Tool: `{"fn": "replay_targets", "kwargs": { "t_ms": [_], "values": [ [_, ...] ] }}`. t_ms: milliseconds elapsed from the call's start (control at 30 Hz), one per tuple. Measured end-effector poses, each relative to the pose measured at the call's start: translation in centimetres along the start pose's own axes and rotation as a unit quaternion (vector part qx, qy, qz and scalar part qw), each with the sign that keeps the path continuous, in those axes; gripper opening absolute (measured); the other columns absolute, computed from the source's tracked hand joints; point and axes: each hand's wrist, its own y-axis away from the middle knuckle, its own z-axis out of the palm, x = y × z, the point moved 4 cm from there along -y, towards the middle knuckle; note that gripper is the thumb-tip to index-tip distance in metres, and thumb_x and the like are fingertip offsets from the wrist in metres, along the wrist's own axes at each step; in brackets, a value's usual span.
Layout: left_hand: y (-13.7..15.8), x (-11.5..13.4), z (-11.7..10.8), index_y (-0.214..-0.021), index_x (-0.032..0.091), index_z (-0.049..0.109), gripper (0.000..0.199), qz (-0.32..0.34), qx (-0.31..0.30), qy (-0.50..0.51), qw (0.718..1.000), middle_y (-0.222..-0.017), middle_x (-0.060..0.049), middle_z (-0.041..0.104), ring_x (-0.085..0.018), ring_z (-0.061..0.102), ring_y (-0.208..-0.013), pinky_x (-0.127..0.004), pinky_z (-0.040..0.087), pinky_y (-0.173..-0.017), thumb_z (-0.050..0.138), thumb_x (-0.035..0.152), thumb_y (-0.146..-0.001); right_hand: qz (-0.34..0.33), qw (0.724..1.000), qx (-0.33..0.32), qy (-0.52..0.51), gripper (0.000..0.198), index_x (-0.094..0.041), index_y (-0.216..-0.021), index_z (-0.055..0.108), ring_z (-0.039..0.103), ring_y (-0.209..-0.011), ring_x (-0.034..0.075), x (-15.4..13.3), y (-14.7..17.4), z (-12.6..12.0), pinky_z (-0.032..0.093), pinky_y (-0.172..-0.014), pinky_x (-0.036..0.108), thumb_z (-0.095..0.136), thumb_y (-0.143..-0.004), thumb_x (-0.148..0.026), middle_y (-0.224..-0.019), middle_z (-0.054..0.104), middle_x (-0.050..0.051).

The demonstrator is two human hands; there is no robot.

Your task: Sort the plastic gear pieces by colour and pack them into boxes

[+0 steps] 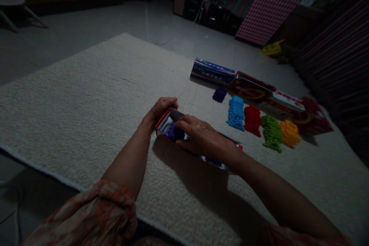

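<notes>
A long, narrow open box (165, 118) with red edges and a pale lining stands on the beige mat in front of me. My left hand (163, 107) is curled around its far left end, steadying it. Inside the box lie purple plastic pieces (173, 132) on white wrapping. My right hand (198, 134) reaches down into the box from above, its thumb and fingers curled around some of the purple pieces; the palm hides much of the box's middle. To the right, a small purple bundle (219, 94) lies apart on the mat.
Bundles of light blue pieces (236, 112), red pieces (253, 120), green pieces (272, 132) and orange pieces (290, 133) lie in a row on the right. Behind them stand a blue box (212, 72) and a long dark red box (271, 94). The mat (86, 96) has an edge near me.
</notes>
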Motion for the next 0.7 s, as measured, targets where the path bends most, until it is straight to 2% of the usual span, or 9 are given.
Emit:
{"fn": "replay_targets", "kwargs": {
  "t_ms": [167, 333, 500, 600, 700],
  "values": [
    [0.1, 0.0, 0.0, -0.071, 0.015, 0.066, 0.041, 0.007, -0.005, 0.002, 1.0, -0.062, -0.002, 0.065, -0.013, 0.056, -0.052, -0.027, 0.045, -0.056, 0.067, 0.055, -0.081, -0.002, 1.0, -0.009, -0.004, 0.021, -0.016, -0.105, 0.065, 0.062, -0.097, 0.023, 0.0, -0.5, 0.4, 0.054, -0.085, 0.039, 0.072, -0.089, -0.026, -0.111, 0.064, 0.012],
    [0.1, -0.2, -0.1, -0.072, 0.015, 0.066, 0.04, 0.006, -0.005, 0.011, 1.0, -0.063, -0.003, 0.066, -0.013, 0.058, -0.054, -0.028, 0.045, -0.057, 0.068, 0.054, -0.081, 0.002, 1.0, 0.001, -0.026, 0.024, -0.016, -0.107, 0.064, 0.061, -0.098, 0.023, 0.4, -0.5, 0.6, 0.054, -0.086, 0.039, 0.073, -0.088, -0.027, -0.114, 0.064, 0.013],
    [0.1, -0.1, 0.0, -0.074, 0.016, 0.066, 0.042, -0.015, -0.011, 0.026, 0.999, -0.063, -0.002, 0.066, -0.013, 0.057, -0.052, -0.028, 0.045, -0.055, 0.07, 0.057, -0.079, -0.003, 0.999, 0.02, -0.035, 0.022, -0.016, -0.109, 0.065, 0.063, -0.095, 0.021, 0.4, 0.2, -0.7, 0.053, -0.084, 0.036, 0.072, -0.091, -0.028, -0.113, 0.066, 0.012],
    [0.2, 0.0, 0.1, -0.073, 0.016, 0.066, 0.042, -0.022, -0.012, 0.019, 1.0, -0.062, -0.002, 0.066, -0.014, 0.058, -0.052, -0.028, 0.045, -0.055, 0.071, 0.057, -0.077, 0.007, 0.996, 0.079, -0.035, 0.015, -0.015, -0.107, 0.068, 0.065, -0.09, 0.02, 1.9, 0.5, -2.2, 0.052, -0.081, 0.033, 0.066, -0.095, -0.025, -0.105, 0.07, 0.011],
    [0.2, -0.2, 0.1, -0.074, 0.016, 0.066, 0.039, -0.043, -0.012, 0.026, 0.999, -0.063, -0.003, 0.067, -0.016, 0.059, -0.053, -0.03, 0.046, -0.055, 0.07, 0.055, -0.077, 0.049, 0.983, 0.171, -0.038, 0.01, -0.016, -0.094, 0.071, 0.066, -0.084, 0.017, 6.0, 0.6, -3.2, 0.051, -0.08, 0.031, 0.061, -0.095, -0.018, -0.092, 0.072, 0.008]
  ]
}}
